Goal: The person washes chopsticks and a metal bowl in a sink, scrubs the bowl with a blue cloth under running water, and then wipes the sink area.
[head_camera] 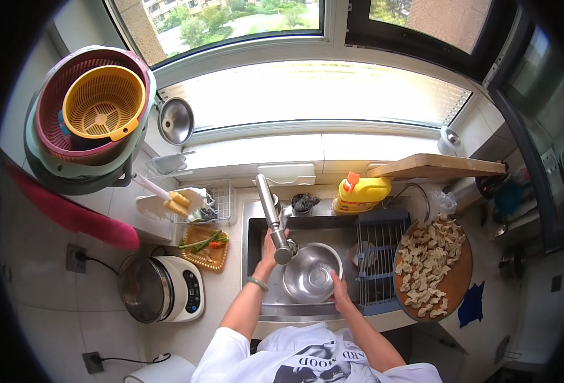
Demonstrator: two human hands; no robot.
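Observation:
A shiny stainless steel bowl (305, 282) is held over the sink basin (325, 229), below the faucet (273, 225). My right hand (341, 291) grips the bowl's right rim, thumb on the side and fingers beneath. My left hand (268, 249) is raised beside the faucet, with a bracelet on its wrist. The faucet hides part of its fingers, so whether they touch the handle behind it cannot be told. The bowl's inside looks wet, with no food visible in it.
A roll-up drying rack (382, 261) spans the sink's right side. Beyond it lies a round board (456, 287) with torn pale pieces. A yellow detergent bottle (363, 194) stands behind the sink. Left are a basket with vegetables (205, 246) and an electric cooker (162, 289).

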